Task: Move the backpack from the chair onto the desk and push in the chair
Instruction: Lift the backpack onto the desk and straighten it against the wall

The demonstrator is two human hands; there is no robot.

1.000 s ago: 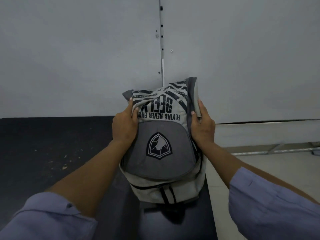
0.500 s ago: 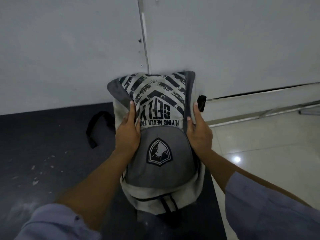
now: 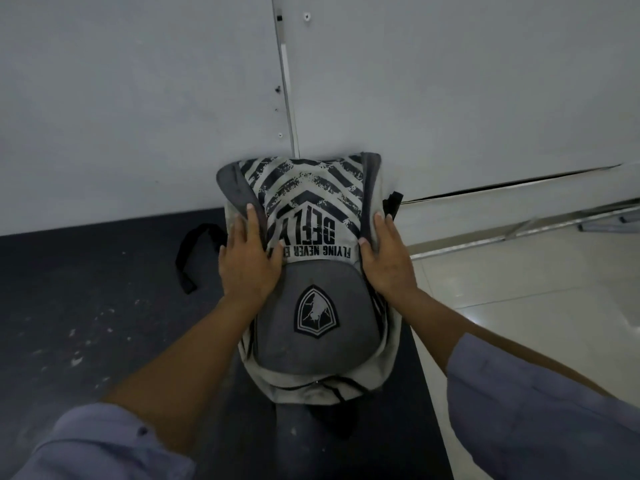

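A grey and white backpack point(image 3: 313, 337) with black chevron stripes and a shield badge lies on the dark desk point(image 3: 86, 323), its top end against the wall. My left hand point(image 3: 247, 261) rests flat on its left side, fingers spread toward the grey edge. On the right side my right hand point(image 3: 388, 261) presses the backpack, fingers along the seam. A black strap point(image 3: 187, 261) loops out onto the desk at the left. The chair is out of view.
A pale wall point(image 3: 138, 98) with a vertical metal strip point(image 3: 287, 91) rises right behind the desk. The desk's right edge runs just beside the backpack; beyond it lies glossy tiled floor point(image 3: 519, 289) with a low rail along the wall.
The backpack has tipped back from upright to lying flat against the wall, and a black strap has come out at the left. Both hands stayed on its sides.
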